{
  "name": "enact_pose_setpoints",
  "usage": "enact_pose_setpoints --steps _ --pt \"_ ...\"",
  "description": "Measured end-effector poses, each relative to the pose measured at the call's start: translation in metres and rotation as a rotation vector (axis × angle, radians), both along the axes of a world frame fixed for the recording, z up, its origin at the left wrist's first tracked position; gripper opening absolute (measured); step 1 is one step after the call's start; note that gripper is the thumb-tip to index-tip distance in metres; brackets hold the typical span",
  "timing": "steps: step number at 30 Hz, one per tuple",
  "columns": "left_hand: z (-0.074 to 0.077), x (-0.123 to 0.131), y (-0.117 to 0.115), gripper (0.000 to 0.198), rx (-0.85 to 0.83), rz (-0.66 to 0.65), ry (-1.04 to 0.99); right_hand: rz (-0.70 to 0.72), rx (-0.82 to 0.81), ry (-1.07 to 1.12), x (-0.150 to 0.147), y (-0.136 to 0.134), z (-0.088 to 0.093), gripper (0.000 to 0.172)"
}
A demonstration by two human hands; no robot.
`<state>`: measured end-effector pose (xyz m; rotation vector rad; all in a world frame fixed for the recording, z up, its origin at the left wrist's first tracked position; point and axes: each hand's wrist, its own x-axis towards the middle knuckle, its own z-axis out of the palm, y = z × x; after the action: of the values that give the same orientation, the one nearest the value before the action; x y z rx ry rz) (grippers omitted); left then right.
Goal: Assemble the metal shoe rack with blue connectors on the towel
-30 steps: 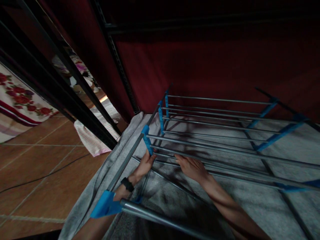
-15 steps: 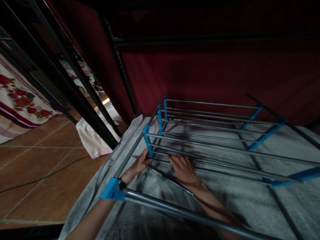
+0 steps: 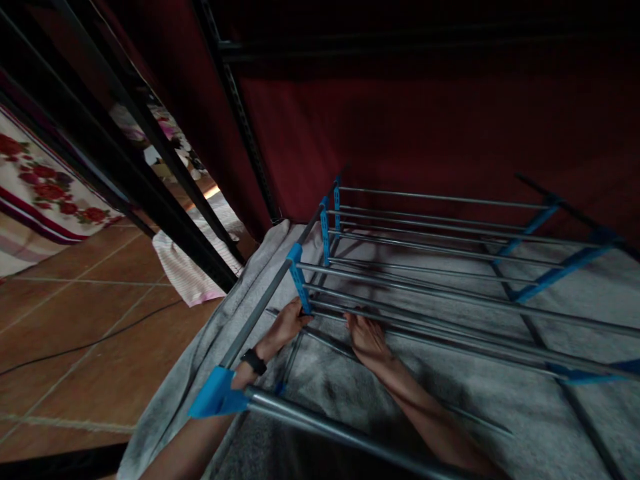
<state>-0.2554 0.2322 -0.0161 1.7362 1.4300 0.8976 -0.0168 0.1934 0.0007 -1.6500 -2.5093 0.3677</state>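
Observation:
A metal rack (image 3: pixel 450 267) of grey rods joined by blue plastic connectors stands on a grey cloth (image 3: pixel 550 400). My left hand (image 3: pixel 286 327), with a black watch on the wrist, grips the lower end of a blue connector (image 3: pixel 300 283) at the rack's left side. My right hand (image 3: pixel 367 337) reaches under the upper rods and curls its fingers around a lower grey rod (image 3: pixel 425 330) just right of that connector. Both forearms pass under the nearest grey rod (image 3: pixel 325 427), which ends in a blue corner piece (image 3: pixel 215 397).
Dark red fabric walls (image 3: pixel 400 133) with black frame poles (image 3: pixel 240 113) enclose the rack at the back and left. Brown tiled floor (image 3: pixel 75 320) lies to the left, with a pink-white striped cloth (image 3: pixel 185 270), a black cable and a flowered fabric (image 3: pixel 40 200).
My right hand shifted slightly left and its fingers closed on the lower rod. My left hand stays on the blue connector. The view tilted a little.

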Motion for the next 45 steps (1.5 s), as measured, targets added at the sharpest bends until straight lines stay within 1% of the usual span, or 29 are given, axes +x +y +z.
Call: enact_pose_setpoints --steps 3,5,7,10,13,16,19,26,28,32,34,38,42,45 --pt "-0.002 0.003 -0.001 0.022 0.027 0.035 0.017 0.009 -0.006 -0.012 0.001 0.001 -0.003 0.042" --pt "0.000 0.006 -0.002 0.020 0.040 0.047 0.054 0.013 -0.012 -0.023 0.002 0.003 -0.006 0.041" --pt "0.003 0.008 -0.004 0.017 0.045 0.023 0.073 0.012 -0.023 -0.034 0.003 0.004 -0.010 0.039" --pt "0.006 0.011 -0.008 0.019 0.046 -0.020 0.054 0.000 -0.032 -0.050 0.006 0.004 -0.014 0.040" --pt "0.006 0.012 -0.011 0.022 0.032 0.018 0.038 0.012 -0.033 -0.050 0.010 0.004 -0.016 0.041" --pt "0.003 0.012 -0.012 0.024 0.035 0.045 0.039 0.043 -0.038 -0.042 0.013 0.004 -0.015 0.041" --pt "0.003 0.011 -0.014 0.023 0.031 0.006 0.077 0.034 -0.046 -0.045 0.013 0.006 -0.014 0.043" --pt "0.012 0.013 -0.019 0.022 0.066 -0.035 0.127 0.045 -0.033 -0.028 0.016 0.004 -0.009 0.044" --pt "0.015 0.014 -0.020 0.021 0.049 -0.027 0.129 0.059 -0.043 -0.025 0.019 0.003 -0.008 0.046" --pt "0.017 0.015 -0.021 0.011 -0.043 0.068 0.116 0.092 -0.067 -0.025 0.022 0.002 -0.008 0.044" --pt "0.017 0.015 -0.022 0.007 -0.092 0.093 0.083 0.090 -0.079 -0.033 0.023 0.002 -0.009 0.044" --pt "0.019 0.016 -0.024 0.007 -0.107 0.113 0.074 0.068 -0.106 -0.043 0.024 0.001 -0.008 0.044" --pt "0.016 0.015 -0.024 0.008 -0.179 0.102 0.008 0.067 -0.093 -0.016 0.025 -0.001 -0.002 0.046" --pt "0.014 0.015 -0.023 0.008 -0.182 0.112 -0.013 0.093 -0.108 0.011 0.025 -0.003 0.000 0.047"
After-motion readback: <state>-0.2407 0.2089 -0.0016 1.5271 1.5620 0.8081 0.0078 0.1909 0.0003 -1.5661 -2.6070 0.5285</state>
